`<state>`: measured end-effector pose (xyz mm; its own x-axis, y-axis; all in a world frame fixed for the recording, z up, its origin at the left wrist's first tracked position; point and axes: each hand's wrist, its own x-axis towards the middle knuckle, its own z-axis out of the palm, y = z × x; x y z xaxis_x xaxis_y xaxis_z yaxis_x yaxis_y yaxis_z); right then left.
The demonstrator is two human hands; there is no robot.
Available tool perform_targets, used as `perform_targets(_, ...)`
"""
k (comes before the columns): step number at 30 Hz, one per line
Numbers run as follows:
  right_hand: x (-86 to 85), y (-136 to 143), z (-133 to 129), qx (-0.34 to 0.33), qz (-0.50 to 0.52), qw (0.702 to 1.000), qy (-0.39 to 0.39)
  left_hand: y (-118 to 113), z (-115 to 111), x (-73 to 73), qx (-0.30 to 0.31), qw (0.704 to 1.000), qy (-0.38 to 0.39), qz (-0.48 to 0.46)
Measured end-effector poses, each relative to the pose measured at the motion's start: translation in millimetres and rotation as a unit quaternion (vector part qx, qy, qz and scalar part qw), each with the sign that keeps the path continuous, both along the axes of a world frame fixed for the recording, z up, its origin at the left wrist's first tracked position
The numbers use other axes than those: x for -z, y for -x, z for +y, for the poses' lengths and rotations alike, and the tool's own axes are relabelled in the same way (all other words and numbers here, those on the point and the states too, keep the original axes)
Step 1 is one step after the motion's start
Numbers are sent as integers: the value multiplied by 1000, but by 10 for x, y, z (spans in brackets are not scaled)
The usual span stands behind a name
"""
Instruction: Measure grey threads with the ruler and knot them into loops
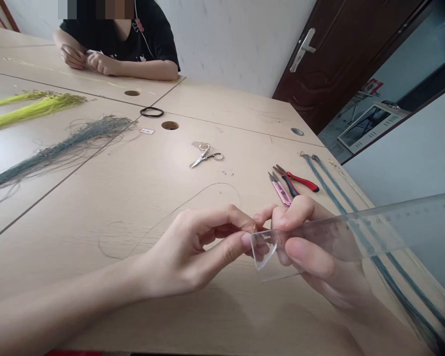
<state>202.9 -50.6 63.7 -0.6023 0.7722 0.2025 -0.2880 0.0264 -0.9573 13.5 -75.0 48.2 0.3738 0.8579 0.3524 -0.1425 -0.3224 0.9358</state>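
Observation:
My right hand grips a clear plastic ruler between thumb and fingers, close to its zero end. The ruler is tilted up to the right, and its corner by the zero mark looks cracked. My left hand is closed in a pinch at that same end, its thumb tip against the ruler's edge. A tiny gold-coloured piece shows at the left fingertips; its kind is too small to make out. A thin dark thread loops across the table behind my left hand; where its ends go is hidden.
Small scissors, pink thread snips and red-handled pliers lie beyond my hands. Grey-blue cord bundles and yellow cords are at left, more blue cords at right. A person sits across the table.

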Motion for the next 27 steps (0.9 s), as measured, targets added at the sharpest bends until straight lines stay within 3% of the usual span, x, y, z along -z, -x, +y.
perform_targets(27, -11, 3, 9, 2, -8, 1000, 3, 0, 0, -16, -4, 1000, 0, 16)
